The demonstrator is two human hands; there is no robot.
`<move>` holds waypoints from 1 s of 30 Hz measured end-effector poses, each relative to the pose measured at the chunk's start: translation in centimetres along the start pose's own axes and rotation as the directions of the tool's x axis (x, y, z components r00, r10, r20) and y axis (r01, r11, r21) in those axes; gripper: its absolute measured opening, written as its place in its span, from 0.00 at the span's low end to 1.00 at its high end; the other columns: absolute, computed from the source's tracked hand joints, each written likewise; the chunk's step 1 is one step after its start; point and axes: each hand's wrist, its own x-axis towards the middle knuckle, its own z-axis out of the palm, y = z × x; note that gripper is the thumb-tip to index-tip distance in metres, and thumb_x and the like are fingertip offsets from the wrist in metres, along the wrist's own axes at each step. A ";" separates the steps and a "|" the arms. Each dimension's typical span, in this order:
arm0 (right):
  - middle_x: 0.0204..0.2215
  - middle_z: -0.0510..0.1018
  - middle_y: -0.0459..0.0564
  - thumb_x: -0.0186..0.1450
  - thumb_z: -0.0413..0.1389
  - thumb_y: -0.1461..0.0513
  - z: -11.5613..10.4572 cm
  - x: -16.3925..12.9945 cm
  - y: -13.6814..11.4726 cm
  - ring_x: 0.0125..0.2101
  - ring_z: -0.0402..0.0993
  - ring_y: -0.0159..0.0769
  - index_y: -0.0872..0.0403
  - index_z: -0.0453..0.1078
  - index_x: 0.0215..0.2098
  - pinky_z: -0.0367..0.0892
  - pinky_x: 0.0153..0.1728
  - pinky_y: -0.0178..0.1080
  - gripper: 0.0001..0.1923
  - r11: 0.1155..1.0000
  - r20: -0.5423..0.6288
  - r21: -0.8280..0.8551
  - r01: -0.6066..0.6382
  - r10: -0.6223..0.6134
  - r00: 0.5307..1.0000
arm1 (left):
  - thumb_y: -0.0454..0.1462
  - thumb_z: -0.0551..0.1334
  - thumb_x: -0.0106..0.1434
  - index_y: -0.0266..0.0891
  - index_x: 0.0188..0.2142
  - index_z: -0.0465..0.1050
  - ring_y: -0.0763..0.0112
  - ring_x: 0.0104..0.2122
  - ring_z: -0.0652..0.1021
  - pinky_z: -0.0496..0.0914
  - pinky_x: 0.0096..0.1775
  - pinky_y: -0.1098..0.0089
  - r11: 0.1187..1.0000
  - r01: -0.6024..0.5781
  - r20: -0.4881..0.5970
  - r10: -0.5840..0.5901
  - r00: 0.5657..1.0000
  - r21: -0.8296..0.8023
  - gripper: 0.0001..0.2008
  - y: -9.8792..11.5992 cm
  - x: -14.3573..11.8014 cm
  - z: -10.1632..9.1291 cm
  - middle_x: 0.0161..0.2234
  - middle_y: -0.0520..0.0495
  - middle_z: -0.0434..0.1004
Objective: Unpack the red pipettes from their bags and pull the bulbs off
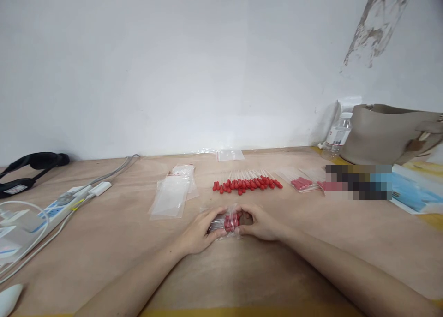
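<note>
Between both hands, low over the table, is a clear plastic bag (232, 222) holding several thin, clear stems with red bulb ends, perhaps droppers. My left hand (204, 229) grips the bag's left side, thumb below and fingers above. At the right end, my right hand (258, 222) pinches the bag's edge with fingers and thumb. Just beyond the hands lies a row of loose red-ended stems (247, 184), red ends toward me. Left of the row are flat, clear zip bags (171, 197). To the right lies a filled bag of red-ended stems (302, 182).
A power strip (57, 213) with cables and a black strap-like item (32, 164) lie at left. At the back stands a single clear bag (230, 155) lying flat by the wall. At right are a plastic bottle (339, 136), a grey handbag (384, 132) and a blue packet (415, 190).
</note>
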 end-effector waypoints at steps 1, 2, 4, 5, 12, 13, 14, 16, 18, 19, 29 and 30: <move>0.31 0.73 0.43 0.51 0.59 0.62 0.2 0.1 0.2 0.31 0.66 0.30 0.52 0.69 0.37 0.60 0.34 0.34 0.14 0.999 0.000 0.047 0.004 -0.004 1.000 | 0.43 0.55 0.61 0.43 0.55 0.55 0.64 0.51 0.65 0.62 0.51 0.62 1.000 0.003 -0.002 -0.003 1.000 0.001 0.23 0.0 0.0 0.0 0.53 0.46 0.63; 0.30 0.73 0.44 0.52 0.58 0.62 0.4 0.2 0.5 0.30 0.66 0.30 0.53 0.69 0.36 0.60 0.33 0.33 0.12 0.995 -0.003 0.095 0.005 -0.005 1.000 | 0.43 0.55 0.61 0.43 0.55 0.55 0.64 0.51 0.65 0.62 0.51 0.62 1.000 0.004 -0.003 -0.004 1.000 0.003 0.23 0.1 0.0 -0.1 0.53 0.46 0.63; 0.28 0.72 0.44 0.54 0.56 0.62 0.6 0.4 0.8 0.28 0.66 0.29 0.55 0.68 0.33 0.61 0.30 0.33 0.09 0.984 -0.015 0.178 -0.008 0.011 1.000 | 0.44 0.55 0.61 0.43 0.55 0.55 0.64 0.51 0.66 0.62 0.50 0.62 1.000 0.006 -0.001 -0.006 1.000 0.005 0.24 0.2 0.0 -0.1 0.53 0.46 0.63; 0.27 0.72 0.45 0.54 0.55 0.62 0.6 0.5 0.9 0.27 0.65 0.29 0.56 0.68 0.32 0.61 0.29 0.32 0.07 0.977 -0.022 0.213 -0.023 0.028 0.999 | 0.44 0.55 0.61 0.43 0.55 0.55 0.64 0.51 0.66 0.62 0.50 0.62 1.000 0.007 0.000 -0.007 1.000 0.006 0.24 0.3 0.0 -0.2 0.53 0.46 0.63; 0.26 0.69 0.43 0.52 0.57 0.64 0.1 0.3 1.1 0.25 0.63 0.26 0.55 0.65 0.39 0.60 0.26 0.31 0.15 0.938 0.038 0.343 -0.048 0.037 0.999 | 0.45 0.56 0.60 0.42 0.54 0.56 0.64 0.49 0.67 0.64 0.49 0.64 1.000 0.028 -0.009 -0.028 1.000 0.001 0.24 0.4 -0.1 -0.1 0.52 0.45 0.65; 0.26 0.69 0.42 0.51 0.58 0.64 0.1 0.2 1.1 0.25 0.63 0.26 0.55 0.65 0.40 0.60 0.25 0.30 0.17 0.939 0.068 0.342 -0.038 0.015 0.998 | 0.45 0.56 0.60 0.42 0.54 0.56 0.64 0.49 0.68 0.64 0.48 0.64 1.000 0.028 -0.015 -0.028 1.000 -0.001 0.24 0.4 -0.1 -0.1 0.52 0.45 0.65; 0.25 0.68 0.42 0.50 0.59 0.64 0.1 0.2 1.1 0.24 0.62 0.25 0.54 0.65 0.41 0.59 0.25 0.30 0.18 0.938 0.094 0.345 -0.031 -0.001 0.996 | 0.44 0.56 0.60 0.42 0.54 0.56 0.64 0.49 0.68 0.64 0.48 0.64 1.000 0.027 -0.019 -0.027 0.999 -0.001 0.24 0.3 -0.1 -0.1 0.51 0.45 0.65; 0.26 0.69 0.41 0.49 0.61 0.63 0.1 0.1 1.2 0.25 0.63 0.26 0.53 0.65 0.43 0.61 0.26 0.30 0.22 0.932 0.131 0.361 -0.027 -0.022 0.991 | 0.44 0.56 0.60 0.42 0.54 0.57 0.64 0.48 0.68 0.64 0.48 0.63 1.000 0.026 -0.024 -0.026 0.999 -0.001 0.23 0.3 -0.1 -0.1 0.51 0.45 0.66; 0.29 0.71 0.43 0.48 0.62 0.62 0.0 0.0 1.3 0.27 0.66 0.28 0.52 0.66 0.44 0.62 0.28 0.31 0.25 0.939 0.153 0.344 -0.005 -0.051 0.987 | 0.44 0.56 0.60 0.42 0.54 0.57 0.64 0.48 0.68 0.64 0.48 0.63 1.000 0.027 -0.024 -0.027 0.999 -0.001 0.23 0.4 0.0 -0.1 0.50 0.45 0.66; 0.31 0.72 0.44 0.48 0.63 0.61 0.0 0.0 1.2 0.29 0.67 0.29 0.52 0.67 0.44 0.63 0.29 0.32 0.24 0.949 0.148 0.314 0.027 -0.077 0.986 | 0.44 0.56 0.60 0.42 0.54 0.57 0.64 0.48 0.68 0.64 0.48 0.63 1.000 0.029 -0.021 -0.029 0.999 -0.002 0.23 0.4 0.0 -0.1 0.50 0.45 0.66; 0.36 0.77 0.49 0.59 0.53 0.56 -1.3 -0.2 1.0 0.34 0.72 0.34 0.52 0.71 0.42 0.66 0.36 0.37 0.15 0.970 -0.028 0.236 0.061 -0.056 0.998 | 0.46 0.54 0.61 0.44 0.54 0.58 0.64 0.46 0.69 0.65 0.46 0.64 0.998 0.063 -0.021 -0.063 0.998 -0.005 0.23 0.5 -0.2 -0.3 0.49 0.46 0.67; 0.36 0.77 0.49 0.58 0.54 0.56 -2.0 -0.3 1.1 0.35 0.72 0.35 0.53 0.71 0.41 0.66 0.37 0.37 0.15 0.963 -0.021 0.268 0.033 -0.028 0.999 | 0.46 0.54 0.61 0.44 0.54 0.57 0.64 0.46 0.69 0.65 0.46 0.64 0.998 0.065 -0.022 -0.065 0.998 -0.002 0.23 0.5 -0.2 -0.4 0.49 0.46 0.67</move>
